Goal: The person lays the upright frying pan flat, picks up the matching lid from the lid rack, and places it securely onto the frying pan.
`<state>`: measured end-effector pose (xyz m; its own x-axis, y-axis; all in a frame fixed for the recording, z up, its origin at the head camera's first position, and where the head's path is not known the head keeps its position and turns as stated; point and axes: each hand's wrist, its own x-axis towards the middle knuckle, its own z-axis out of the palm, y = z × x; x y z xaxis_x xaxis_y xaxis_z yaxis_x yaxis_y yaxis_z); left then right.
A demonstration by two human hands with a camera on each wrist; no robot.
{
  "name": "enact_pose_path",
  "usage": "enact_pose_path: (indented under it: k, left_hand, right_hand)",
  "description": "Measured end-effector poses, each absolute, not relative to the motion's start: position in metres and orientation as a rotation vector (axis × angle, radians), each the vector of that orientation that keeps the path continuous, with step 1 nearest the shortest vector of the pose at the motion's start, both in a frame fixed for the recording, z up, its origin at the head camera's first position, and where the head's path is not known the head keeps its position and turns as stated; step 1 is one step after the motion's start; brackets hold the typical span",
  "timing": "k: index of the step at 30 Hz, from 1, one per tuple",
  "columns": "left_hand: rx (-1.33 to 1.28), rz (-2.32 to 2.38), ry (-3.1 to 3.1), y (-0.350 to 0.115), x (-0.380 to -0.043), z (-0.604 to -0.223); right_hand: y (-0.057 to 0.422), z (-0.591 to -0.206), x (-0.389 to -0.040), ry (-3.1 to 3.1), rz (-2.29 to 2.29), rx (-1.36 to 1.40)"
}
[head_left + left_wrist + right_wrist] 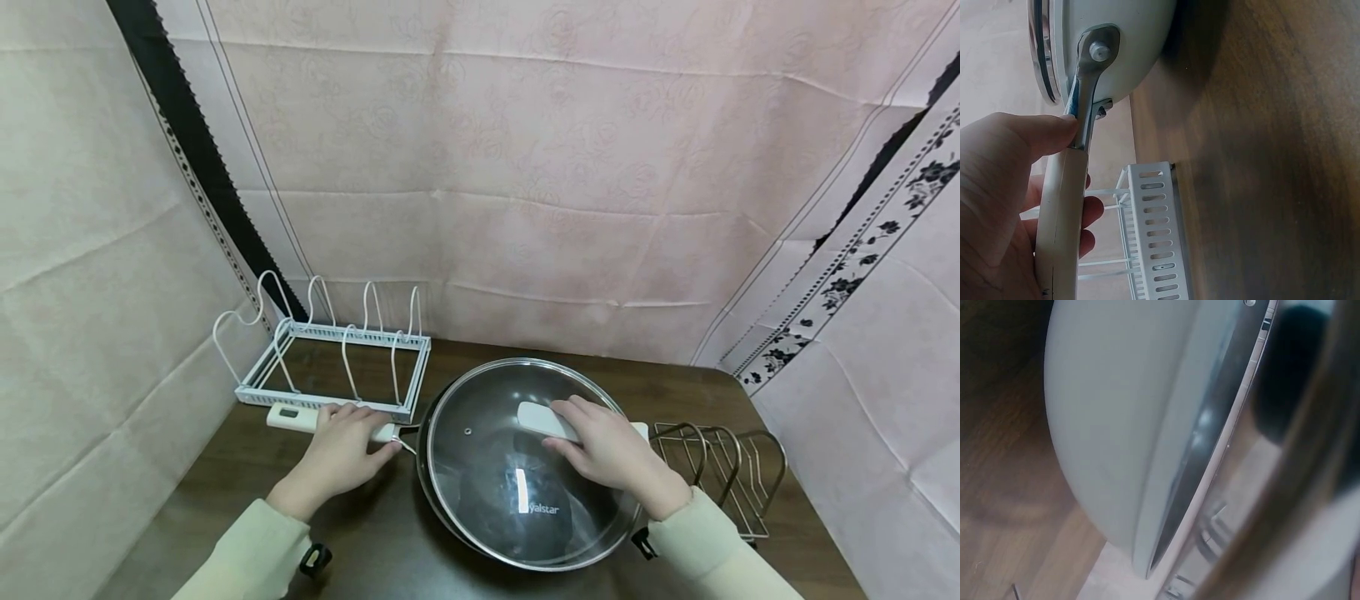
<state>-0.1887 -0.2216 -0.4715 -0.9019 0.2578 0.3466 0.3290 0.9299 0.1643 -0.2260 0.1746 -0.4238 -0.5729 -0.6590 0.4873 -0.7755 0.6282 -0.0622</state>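
Note:
A frying pan (1125,47) with a cream outside is at the middle of the table in the head view, under a round glass lid (487,475) with a metal rim. My left hand (345,446) grips the pan's long pale handle (1063,206), thumb lying near its metal neck. Over the lid, my right hand (611,446) holds the white lid handle (536,418) between thumb and fingers. In the right wrist view, a dark gap shows between the pan's wall (1110,425) and the lid's rim.
A white dish rack (255,397) with upright loops stands behind my left hand, close to the pan handle. To the right of the pan is a bronze wire rack (703,454). Pale patterned cloth (525,167) hangs behind and beside the brown wooden table (360,542).

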Motion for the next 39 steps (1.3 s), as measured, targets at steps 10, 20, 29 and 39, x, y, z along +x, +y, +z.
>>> enact_pose_path:
  k: [10, 20, 29, 39]
  left_hand:
    - [-0.44, -0.318, -2.754, -0.22, -0.19, -0.472]
    - [-0.446, -0.309, -2.756, -0.219, -0.192, -0.474]
    - [-0.457, -0.296, -2.732, -0.22, -0.193, -0.473]
    - [-0.44, -0.293, -2.707, -0.221, -0.192, -0.477]
  right_hand:
    - [0.17, -0.429, -0.231, -2.437, 0.369, 1.146]
    - [0.167, -0.43, -0.234, -2.465, 0.364, 1.132]
    - [0.163, -0.431, -0.236, -2.467, 0.39, 1.121]
    - [0.158, -0.431, -0.241, -2.66, 0.626, 1.018]
